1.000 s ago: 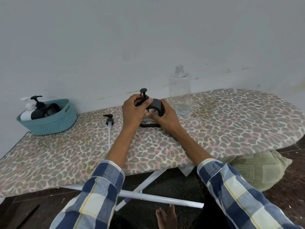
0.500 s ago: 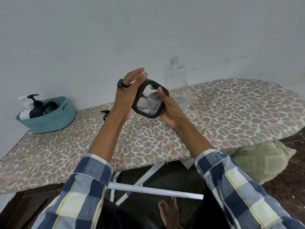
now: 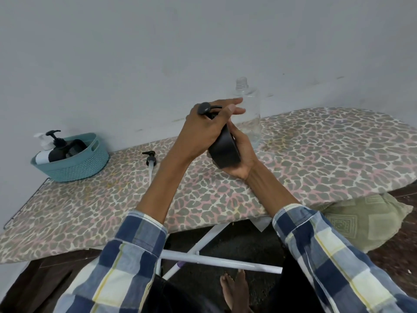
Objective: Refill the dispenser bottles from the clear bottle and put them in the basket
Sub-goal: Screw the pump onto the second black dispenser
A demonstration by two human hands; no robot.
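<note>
right hand [image 3: 240,154] grips black dispenser bottle [image 3: 224,152], raised off ironing board [image 3: 316,154] | left hand [image 3: 206,129] curled over pump head [image 3: 206,108], fingertips straight | clear bottle [image 3: 249,114] upright at 1 o'clock | loose pump [image 3: 150,160] at 9 | basket [image 3: 72,161] far 9, two dispensers inside

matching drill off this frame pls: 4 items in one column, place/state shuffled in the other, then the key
Items
1. black dispenser bottle
2. clear bottle
3. loose pump
4. teal basket

Places/states
A. lying flat on the ironing board, between the basket and the arms
B. held above the board by the left hand and right hand
C. at the board's left end, with dispenser bottles in it
D. standing uncapped by the wall, behind the hands

Pairs: 1-B, 2-D, 3-A, 4-C
</note>
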